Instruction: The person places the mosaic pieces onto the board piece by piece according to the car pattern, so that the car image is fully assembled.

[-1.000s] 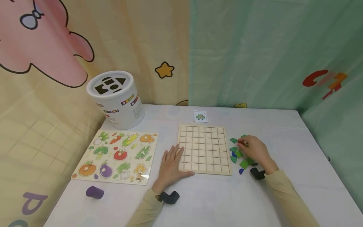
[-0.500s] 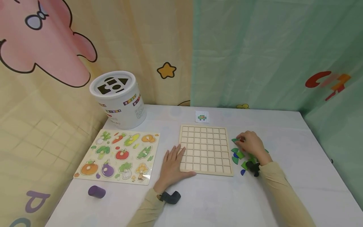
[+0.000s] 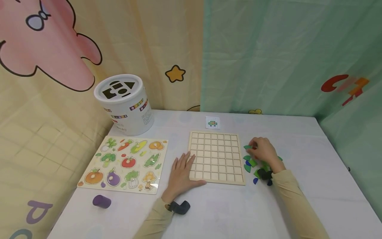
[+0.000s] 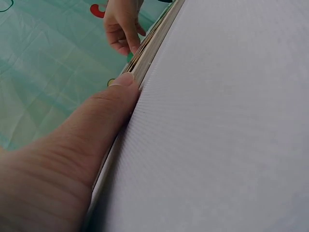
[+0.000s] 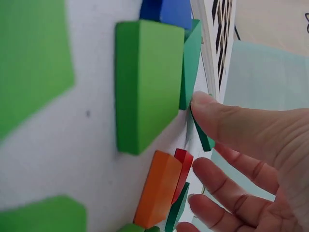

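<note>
My left hand [image 3: 180, 176] rests with straight, spread fingers on the left edge of a wooden grid board [image 3: 216, 157], its thumb along the near edge. In the left wrist view, the thumb [image 4: 91, 121] lies against the board's side. Right of the board, my right hand [image 3: 262, 151] pinches a dark green quarter-circle block [image 3: 247, 147] between thumb and forefinger; the right wrist view shows this green block [image 5: 205, 133] behind the thumb tip. Beneath and around that hand lie a light green block [image 5: 154, 87], a blue block [image 5: 174, 12], an orange block [image 5: 157, 188] and a red block [image 5: 182, 169].
A small pattern card [image 3: 213, 122] lies behind the board. To the left are a vegetable puzzle board [image 3: 125, 166], a purple cylinder [image 3: 102, 201] and a white bucket [image 3: 128, 113] with shaped holes in its lid. Curtains hang behind the table.
Over the last second my right hand has shifted slightly up and left to the dark green quarter-circle block. My left hand stays on the board. The head view has shifted a little.
</note>
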The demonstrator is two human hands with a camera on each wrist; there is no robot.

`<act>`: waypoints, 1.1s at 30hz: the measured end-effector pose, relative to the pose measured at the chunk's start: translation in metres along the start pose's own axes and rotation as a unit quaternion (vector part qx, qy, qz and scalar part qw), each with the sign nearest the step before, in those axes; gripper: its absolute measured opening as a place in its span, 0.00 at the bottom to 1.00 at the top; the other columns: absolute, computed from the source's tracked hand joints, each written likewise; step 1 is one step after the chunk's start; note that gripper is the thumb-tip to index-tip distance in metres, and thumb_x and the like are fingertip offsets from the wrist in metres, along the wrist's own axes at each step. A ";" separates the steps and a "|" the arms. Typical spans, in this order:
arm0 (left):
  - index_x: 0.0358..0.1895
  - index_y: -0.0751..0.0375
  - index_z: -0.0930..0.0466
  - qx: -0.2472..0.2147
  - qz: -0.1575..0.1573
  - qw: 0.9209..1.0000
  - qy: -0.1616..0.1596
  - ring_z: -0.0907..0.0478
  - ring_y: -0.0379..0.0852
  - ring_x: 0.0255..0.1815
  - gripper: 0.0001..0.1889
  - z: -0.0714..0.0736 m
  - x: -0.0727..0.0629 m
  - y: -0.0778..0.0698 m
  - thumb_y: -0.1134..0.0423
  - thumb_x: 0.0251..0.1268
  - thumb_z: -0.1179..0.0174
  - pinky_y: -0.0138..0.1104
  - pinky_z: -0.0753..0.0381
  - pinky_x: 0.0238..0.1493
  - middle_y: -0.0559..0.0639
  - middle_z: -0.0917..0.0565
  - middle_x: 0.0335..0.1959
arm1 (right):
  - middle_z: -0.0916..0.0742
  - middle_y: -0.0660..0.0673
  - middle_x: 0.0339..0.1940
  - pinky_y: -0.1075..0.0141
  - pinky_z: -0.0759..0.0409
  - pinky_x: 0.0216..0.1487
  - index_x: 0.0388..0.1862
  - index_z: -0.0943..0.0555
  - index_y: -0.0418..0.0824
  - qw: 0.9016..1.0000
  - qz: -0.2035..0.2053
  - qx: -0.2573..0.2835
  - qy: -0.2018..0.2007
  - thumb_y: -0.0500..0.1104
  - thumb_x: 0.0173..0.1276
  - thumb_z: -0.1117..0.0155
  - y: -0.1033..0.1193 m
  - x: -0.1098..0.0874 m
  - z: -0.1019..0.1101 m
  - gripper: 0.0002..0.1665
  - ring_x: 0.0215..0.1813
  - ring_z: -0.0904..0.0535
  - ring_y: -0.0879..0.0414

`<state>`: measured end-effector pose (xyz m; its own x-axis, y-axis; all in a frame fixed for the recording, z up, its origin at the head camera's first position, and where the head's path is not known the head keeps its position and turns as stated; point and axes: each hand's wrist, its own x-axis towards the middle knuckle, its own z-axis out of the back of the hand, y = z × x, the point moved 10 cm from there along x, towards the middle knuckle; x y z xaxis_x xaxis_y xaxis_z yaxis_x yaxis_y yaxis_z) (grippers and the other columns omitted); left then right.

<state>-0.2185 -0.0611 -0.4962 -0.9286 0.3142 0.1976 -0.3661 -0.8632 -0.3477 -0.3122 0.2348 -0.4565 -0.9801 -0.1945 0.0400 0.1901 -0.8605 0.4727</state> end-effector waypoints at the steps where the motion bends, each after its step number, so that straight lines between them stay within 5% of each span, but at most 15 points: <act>1: 0.75 0.57 0.47 0.000 0.001 1.000 0.002 0.57 0.53 0.75 0.59 0.000 0.000 0.000 0.24 0.42 0.41 0.48 0.61 0.71 0.55 0.49 0.75 | 0.23 0.45 0.24 0.59 0.32 0.30 0.36 0.20 0.34 1.000 0.000 0.004 0.000 0.40 0.60 0.30 0.001 0.000 0.000 0.11 0.29 0.29 0.50; 6: 0.75 0.57 0.47 -0.003 0.004 1.000 0.004 0.57 0.53 0.75 0.59 -0.002 0.001 0.001 0.24 0.42 0.41 0.48 0.62 0.71 0.55 0.49 0.75 | 0.21 0.43 0.27 0.61 0.30 0.24 0.37 0.23 0.33 0.999 -0.012 0.030 0.000 0.37 0.60 0.32 0.005 -0.003 0.000 0.11 0.19 0.28 0.55; 13: 0.74 0.57 0.47 -0.001 0.005 1.000 0.007 0.59 0.53 0.75 0.59 -0.004 0.001 0.001 0.24 0.42 0.41 0.47 0.63 0.71 0.55 0.49 0.75 | 0.19 0.44 0.30 0.60 0.29 0.28 0.39 0.23 0.36 0.999 -0.025 0.038 -0.020 0.39 0.62 0.34 0.003 -0.006 -0.002 0.10 0.27 0.26 0.52; 22: 0.74 0.57 0.47 -0.008 0.004 1.000 0.003 0.57 0.53 0.75 0.58 0.001 0.000 0.001 0.25 0.42 0.40 0.48 0.62 0.71 0.56 0.49 0.75 | 0.17 0.42 0.30 0.62 0.28 0.28 0.39 0.20 0.35 0.990 0.031 0.111 -0.083 0.37 0.63 0.33 0.020 -0.003 0.002 0.08 0.30 0.24 0.50; 33: 0.75 0.56 0.48 -0.007 0.014 1.000 0.009 0.58 0.52 0.75 0.59 0.000 0.001 0.002 0.24 0.41 0.41 0.47 0.63 0.71 0.55 0.49 0.75 | 0.16 0.43 0.32 0.61 0.27 0.28 0.38 0.18 0.35 0.983 0.045 0.175 -0.038 0.38 0.62 0.32 0.060 0.009 -0.022 0.08 0.28 0.24 0.52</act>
<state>-0.2201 -0.0625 -0.4965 -0.9393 0.2969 0.1718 -0.3406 -0.8664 -0.3651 -0.3086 0.1708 -0.4472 -0.9643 -0.2156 0.1540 0.2574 -0.6238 0.7380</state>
